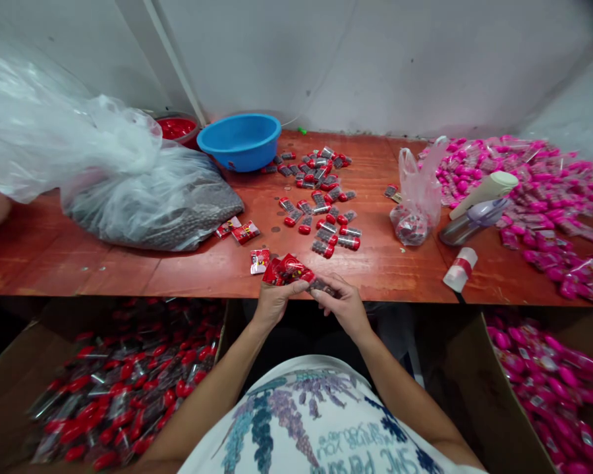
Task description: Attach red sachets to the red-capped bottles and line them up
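Just over the table's front edge, my left hand point(275, 301) is closed around several red printed packets point(287, 267). My right hand point(344, 304) meets it from the other side, fingers pinched on a small clear tube with dark contents point(319, 285); the tube's far end is against the packets, and exactly how they join is hidden. Beside the left hand lies a single red packet point(259, 261). Farther left, more red packets point(246, 232) rest by the big plastic bag. Beyond my hands, small red-capped clear tubes point(326, 225) with dark contents are scattered on the wooden table point(188, 273).
A plastic bag of dark pellets point(153, 210) fills the left, near a blue basin point(242, 141). Rightward stand a tied bag point(415, 204), a bottle point(474, 220), a paper roll point(460, 268) and pink packages point(538, 178). Boxes of red-capped tubes point(128, 382) and pink packages point(548, 382) sit below.
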Available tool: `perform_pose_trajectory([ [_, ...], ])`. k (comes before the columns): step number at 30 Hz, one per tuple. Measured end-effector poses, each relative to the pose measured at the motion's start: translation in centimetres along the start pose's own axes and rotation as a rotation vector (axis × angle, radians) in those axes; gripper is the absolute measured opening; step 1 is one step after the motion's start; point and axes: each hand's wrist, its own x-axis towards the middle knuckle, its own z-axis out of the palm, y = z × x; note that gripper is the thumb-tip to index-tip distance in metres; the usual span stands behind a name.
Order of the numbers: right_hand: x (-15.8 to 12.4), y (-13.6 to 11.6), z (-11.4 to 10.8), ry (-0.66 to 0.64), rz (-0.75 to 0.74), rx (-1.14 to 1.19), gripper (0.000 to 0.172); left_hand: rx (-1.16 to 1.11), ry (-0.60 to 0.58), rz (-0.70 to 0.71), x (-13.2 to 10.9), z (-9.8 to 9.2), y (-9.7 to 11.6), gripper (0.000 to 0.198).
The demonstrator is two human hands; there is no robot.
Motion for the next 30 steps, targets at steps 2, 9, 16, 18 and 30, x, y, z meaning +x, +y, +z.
perform_pose_trajectory([
  [2,-0.1,0.0,0.0,0.019,-0.040,-0.012,0.038,-0.041,0.023,-0.038,0.0,0.1,0.0,0.028],
  [9,0.0,0.2,0.3,0.067,-0.151,-0.134,0.037,-0.156,0.132,-0.067,0.5,0.4,-0.2,0.033],
  [16,0.0,0.1,0.3,0.058,-0.212,-0.165,0.038,-0.207,0.177,-0.018,0.7,0.8,-0.6,0.026],
  [18,0.0,0.2,0.4,0.064,-0.244,-0.185,0.039,-0.226,0.194,-0.025,0.6,1.0,-0.7,0.026],
  [30,0.1,0.3,0.4,0.095,-0.252,-0.185,0.039,-0.148,0.081,-0.091,0.4,0.4,-0.9,0.034],
])
